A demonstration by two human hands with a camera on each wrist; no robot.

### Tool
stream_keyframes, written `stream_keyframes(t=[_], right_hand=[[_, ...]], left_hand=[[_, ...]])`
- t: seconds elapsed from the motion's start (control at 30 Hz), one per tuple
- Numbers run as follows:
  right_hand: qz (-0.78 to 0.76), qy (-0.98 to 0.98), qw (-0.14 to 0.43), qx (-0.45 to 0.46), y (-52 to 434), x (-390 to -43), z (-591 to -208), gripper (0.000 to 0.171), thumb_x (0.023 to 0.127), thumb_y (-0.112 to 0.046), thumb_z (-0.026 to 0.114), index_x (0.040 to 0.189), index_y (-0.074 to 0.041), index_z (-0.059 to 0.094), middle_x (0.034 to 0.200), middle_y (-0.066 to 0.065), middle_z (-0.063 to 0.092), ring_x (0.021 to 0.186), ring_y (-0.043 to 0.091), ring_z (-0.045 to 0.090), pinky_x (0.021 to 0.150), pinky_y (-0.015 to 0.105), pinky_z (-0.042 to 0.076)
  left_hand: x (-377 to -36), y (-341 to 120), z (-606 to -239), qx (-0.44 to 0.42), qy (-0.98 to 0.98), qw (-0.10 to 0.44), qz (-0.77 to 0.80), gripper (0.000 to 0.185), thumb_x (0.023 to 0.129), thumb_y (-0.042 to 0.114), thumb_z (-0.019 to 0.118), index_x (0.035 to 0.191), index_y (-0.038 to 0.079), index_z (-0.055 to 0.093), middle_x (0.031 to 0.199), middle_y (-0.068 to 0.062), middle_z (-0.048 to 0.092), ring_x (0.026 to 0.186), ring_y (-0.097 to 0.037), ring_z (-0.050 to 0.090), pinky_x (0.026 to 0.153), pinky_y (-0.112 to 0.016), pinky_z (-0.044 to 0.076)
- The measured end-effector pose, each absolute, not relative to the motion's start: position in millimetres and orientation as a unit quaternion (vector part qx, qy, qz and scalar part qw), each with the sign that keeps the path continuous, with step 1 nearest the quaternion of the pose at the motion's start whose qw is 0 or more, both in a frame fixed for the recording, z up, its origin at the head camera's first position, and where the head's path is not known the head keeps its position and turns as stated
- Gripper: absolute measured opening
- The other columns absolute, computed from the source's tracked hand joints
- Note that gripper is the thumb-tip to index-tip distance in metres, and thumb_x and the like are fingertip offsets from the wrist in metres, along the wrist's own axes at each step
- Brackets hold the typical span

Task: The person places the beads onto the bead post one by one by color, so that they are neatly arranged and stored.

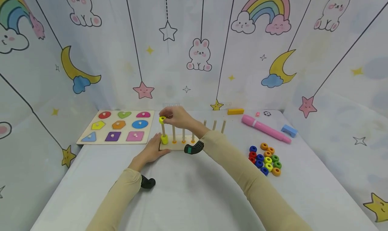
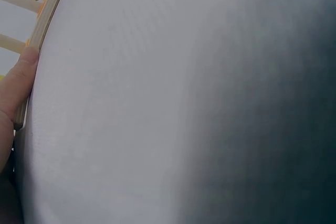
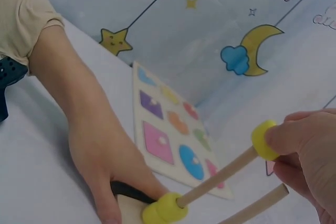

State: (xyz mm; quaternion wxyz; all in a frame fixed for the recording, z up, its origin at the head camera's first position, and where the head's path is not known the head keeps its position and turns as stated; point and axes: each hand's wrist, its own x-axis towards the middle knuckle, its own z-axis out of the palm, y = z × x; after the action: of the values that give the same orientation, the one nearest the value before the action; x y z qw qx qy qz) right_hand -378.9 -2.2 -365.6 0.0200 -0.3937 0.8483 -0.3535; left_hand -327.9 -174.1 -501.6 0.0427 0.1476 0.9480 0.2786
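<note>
A wooden peg base (image 1: 174, 146) with a row of upright pegs stands at the middle of the table. My right hand (image 1: 179, 118) pinches a yellow ring (image 3: 265, 140) between thumb and fingers, at the top of the leftmost peg (image 3: 218, 177). Yellow rings (image 3: 165, 209) sit at the bottom of that same peg. With thumb along the front edge and fingers round the end, my left hand (image 1: 153, 148) holds the base's left end. Only the thumb side of that hand shows in the left wrist view.
Loose colored rings (image 1: 268, 159) lie in a group at the right. Behind them are a pink marker-shaped stick (image 1: 266, 129), a blue block (image 1: 289, 131) and a yellow block (image 1: 235, 111). A shape puzzle board (image 1: 101, 135) lies at the back left, before the patterned curtain (image 1: 182, 55).
</note>
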Motion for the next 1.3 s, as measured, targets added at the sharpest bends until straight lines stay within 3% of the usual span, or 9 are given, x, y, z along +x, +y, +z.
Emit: stream_keyframes(t=[0.33,0.57,1.0,1.17,1.3], right_hand=[[-0.329,0.857,0.025,-0.397,-4.6,-382.3,-364.3,0.028,0.089,-0.009,0.065,0.116,-0.003,0.063,0.111,0.006,0.066,0.1,0.012,0.062,0.085,0.016,0.049],[-0.356,0.85,-0.013,-0.387,17.9,-387.4,-358.3,0.026,0.09,-0.01,0.063,0.115,-0.002,0.063,0.111,0.008,0.065,0.1,0.012,0.062,0.084,0.016,0.049],[-0.416,0.853,-0.067,-0.31,126.7,-402.2,-359.0,0.023,0.091,-0.014,0.062,0.111,-0.004,0.065,0.109,0.008,0.067,0.098,0.015,0.063,0.085,0.025,0.052],[-0.457,0.843,-0.088,-0.269,167.5,-380.6,-351.3,0.025,0.092,-0.008,0.06,0.113,0.004,0.062,0.111,0.019,0.065,0.1,0.028,0.063,0.09,0.036,0.051],[-0.465,0.84,-0.116,-0.253,197.4,-361.5,-353.8,0.026,0.091,-0.003,0.06,0.114,0.009,0.06,0.111,0.023,0.063,0.102,0.034,0.061,0.091,0.038,0.05]], left_hand=[[-330.7,-174.4,-503.2,0.143,0.949,0.051,0.277,0.095,0.087,0.044,0.065,0.148,-0.006,0.01,0.152,-0.026,0.016,0.141,-0.038,0.008,0.113,-0.052,0.012],[-328.5,-173.8,-501.6,0.154,0.948,0.04,0.276,0.094,0.088,0.042,0.065,0.146,-0.009,0.012,0.151,-0.028,0.017,0.14,-0.04,0.01,0.113,-0.051,0.011],[-329.5,-175.9,-501.0,0.158,0.948,0.037,0.273,0.09,0.088,0.039,0.065,0.146,-0.009,0.016,0.151,-0.029,0.016,0.141,-0.04,0.01,0.114,-0.049,0.009],[-330.0,-176.3,-501.6,0.167,0.946,0.036,0.277,0.09,0.089,0.039,0.064,0.146,-0.009,0.014,0.151,-0.029,0.015,0.14,-0.041,0.009,0.114,-0.05,0.008],[-329.2,-176.2,-501.2,0.182,0.941,0.026,0.285,0.088,0.089,0.037,0.064,0.145,-0.011,0.016,0.149,-0.033,0.016,0.139,-0.044,0.011,0.113,-0.053,0.009]])
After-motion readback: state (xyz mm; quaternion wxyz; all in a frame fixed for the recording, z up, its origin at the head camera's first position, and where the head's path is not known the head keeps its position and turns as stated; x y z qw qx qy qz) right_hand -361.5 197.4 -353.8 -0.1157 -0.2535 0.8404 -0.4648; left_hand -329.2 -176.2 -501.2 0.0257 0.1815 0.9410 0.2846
